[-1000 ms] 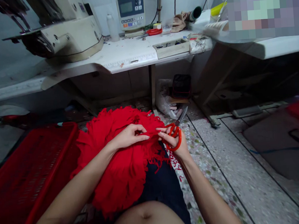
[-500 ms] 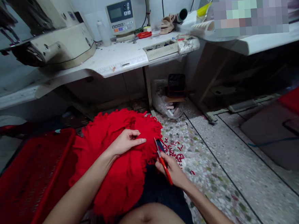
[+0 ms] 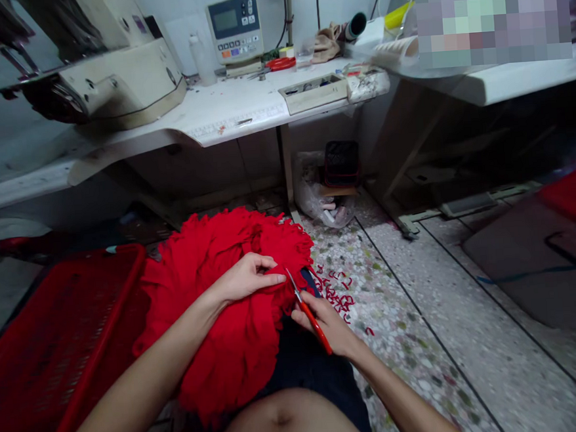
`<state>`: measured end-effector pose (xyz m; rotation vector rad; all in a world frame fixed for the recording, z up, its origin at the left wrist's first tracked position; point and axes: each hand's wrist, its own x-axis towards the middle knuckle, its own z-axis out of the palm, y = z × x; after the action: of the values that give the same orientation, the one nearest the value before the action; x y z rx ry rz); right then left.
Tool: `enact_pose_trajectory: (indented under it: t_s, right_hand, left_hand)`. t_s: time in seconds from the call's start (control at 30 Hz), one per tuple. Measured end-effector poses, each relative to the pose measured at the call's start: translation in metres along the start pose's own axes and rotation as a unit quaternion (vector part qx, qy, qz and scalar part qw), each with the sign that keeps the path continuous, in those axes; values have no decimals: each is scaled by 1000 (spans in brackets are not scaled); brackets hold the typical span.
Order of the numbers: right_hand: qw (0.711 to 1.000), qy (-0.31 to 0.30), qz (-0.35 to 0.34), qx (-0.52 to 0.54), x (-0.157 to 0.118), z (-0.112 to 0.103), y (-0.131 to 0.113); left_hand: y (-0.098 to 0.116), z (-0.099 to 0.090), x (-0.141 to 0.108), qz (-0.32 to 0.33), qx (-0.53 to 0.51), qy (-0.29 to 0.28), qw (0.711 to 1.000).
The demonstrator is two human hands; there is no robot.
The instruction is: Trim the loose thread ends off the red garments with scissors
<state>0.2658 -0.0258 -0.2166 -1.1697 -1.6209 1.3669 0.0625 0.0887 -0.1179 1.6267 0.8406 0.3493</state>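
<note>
While the red fringed cloth is heaped over the lap, it is held down by the left hand, fingers lightly curled, not clearly pinching. Red-handled scissors are gripped closed in the right hand, tips at the cloth edge. Red scraps are strewn on the terrazzo floor; fringe is left along the far rim. Red plastic crate sits left; sewing machine on white table ahead.

No readable text, the control box display and tabletop ruler markings too small to tell.
</note>
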Motion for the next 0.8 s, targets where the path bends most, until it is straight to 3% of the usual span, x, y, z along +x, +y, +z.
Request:
enact_pose_trajectory:
  t_s: [0.3,0.53,0.8]
  right_hand:
    - [996,53,66,38,-11,14,31]
    - [1000,20,7,11,-11,9,15]
    - [997,70,14,16,3,11,12]
  left_hand:
    - [-4,0,0,-10,22,-15,1000]
    - [0,1,3,-15,38,-42,998]
    - [2,4,6,-22,60,-78,995]
